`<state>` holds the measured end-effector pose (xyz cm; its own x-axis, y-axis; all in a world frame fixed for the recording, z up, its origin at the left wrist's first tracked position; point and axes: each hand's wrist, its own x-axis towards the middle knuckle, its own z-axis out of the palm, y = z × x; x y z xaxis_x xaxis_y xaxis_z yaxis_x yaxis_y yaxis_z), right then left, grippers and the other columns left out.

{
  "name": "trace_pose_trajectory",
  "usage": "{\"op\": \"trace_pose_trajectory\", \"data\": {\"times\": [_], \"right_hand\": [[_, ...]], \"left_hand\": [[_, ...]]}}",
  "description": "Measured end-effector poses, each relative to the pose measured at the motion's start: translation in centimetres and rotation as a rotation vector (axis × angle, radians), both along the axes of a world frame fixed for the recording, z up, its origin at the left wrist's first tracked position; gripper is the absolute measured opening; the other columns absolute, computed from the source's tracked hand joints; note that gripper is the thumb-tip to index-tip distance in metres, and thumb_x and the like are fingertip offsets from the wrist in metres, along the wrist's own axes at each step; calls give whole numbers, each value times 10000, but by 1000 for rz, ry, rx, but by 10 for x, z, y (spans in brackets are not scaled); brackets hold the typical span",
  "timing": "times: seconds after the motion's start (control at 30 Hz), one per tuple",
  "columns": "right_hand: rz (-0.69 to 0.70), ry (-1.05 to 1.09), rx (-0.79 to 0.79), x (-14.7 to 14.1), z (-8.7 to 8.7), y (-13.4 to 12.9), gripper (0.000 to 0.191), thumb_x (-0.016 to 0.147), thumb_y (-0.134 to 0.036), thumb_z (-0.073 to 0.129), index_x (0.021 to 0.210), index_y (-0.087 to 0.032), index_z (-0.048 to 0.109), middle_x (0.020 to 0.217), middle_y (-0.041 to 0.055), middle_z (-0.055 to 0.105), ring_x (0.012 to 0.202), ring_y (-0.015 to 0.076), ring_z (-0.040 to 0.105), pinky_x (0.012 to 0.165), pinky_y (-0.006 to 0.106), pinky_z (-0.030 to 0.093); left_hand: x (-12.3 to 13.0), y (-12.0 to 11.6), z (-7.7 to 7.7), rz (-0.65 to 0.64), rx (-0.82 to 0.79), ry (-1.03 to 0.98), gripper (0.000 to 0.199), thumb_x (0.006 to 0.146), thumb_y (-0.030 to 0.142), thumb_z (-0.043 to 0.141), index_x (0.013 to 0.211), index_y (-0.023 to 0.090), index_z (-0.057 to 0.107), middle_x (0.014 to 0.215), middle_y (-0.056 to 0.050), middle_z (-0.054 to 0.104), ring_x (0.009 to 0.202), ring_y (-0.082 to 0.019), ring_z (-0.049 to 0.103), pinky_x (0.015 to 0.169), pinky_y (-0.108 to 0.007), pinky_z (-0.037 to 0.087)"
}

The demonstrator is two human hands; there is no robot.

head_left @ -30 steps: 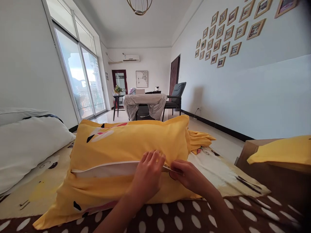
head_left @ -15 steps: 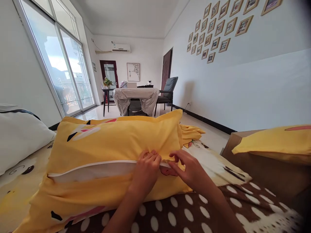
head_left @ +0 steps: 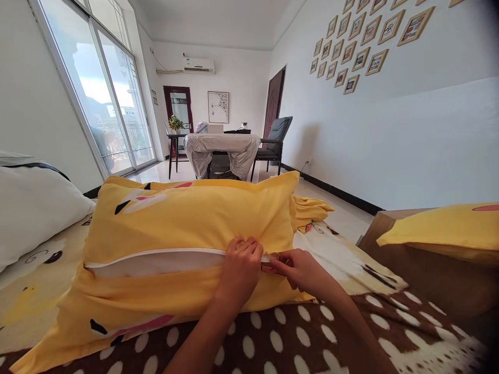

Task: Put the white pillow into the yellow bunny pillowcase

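Note:
A plump yellow pillowcase (head_left: 183,223) with printed cartoon faces lies in front of me, its long side opening gaping on the left. Inside the gap shows a white pillow (head_left: 156,263). My left hand (head_left: 242,265) is closed over the opening's two edges right of the gap, bunching the cloth together. Just right of it, my right hand (head_left: 299,267) pinches the seam at the right end of the opening with thumb and forefinger. Whether a zipper pull is between those fingers, I cannot make out.
Beneath is a brown blanket (head_left: 276,340) with white spots. A white pillow (head_left: 39,213) lies at left, and another yellow pillow (head_left: 444,228) rests on a brown box-like surface (head_left: 429,270) at right. Farther back stand a covered table (head_left: 222,140) and a dark chair (head_left: 275,140).
My right hand has closed from a loose, part-open pose into a pinch on the seam. My left hand keeps its hold on the cloth. The view has shifted slightly.

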<state>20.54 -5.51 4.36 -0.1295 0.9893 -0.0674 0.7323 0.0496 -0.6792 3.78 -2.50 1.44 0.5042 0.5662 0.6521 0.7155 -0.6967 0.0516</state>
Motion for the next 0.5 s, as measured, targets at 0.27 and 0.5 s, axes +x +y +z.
{"op": "trace_pose_trajectory", "data": {"times": [0.27, 0.5], "right_hand": [[-68, 169, -43, 6, -11, 7, 171, 700, -325, 566, 617, -175, 575, 399, -54, 467, 350, 84, 429, 362, 190, 306], [-45, 212, -73, 8, -6, 5, 448, 805, -531, 445, 607, -161, 602, 366, -22, 495, 327, 98, 443, 368, 205, 360]], "left_hand": [[1, 1, -2, -3, 14, -14, 171, 845, 52, 470, 874, 148, 607, 950, -78, 700, 1022, -191, 615, 911, -386, 408], [2, 1, -2, -8, 38, -20, 131, 845, 72, 502, 863, 147, 607, 915, -67, 703, 1032, -191, 610, 907, -379, 408]]}}
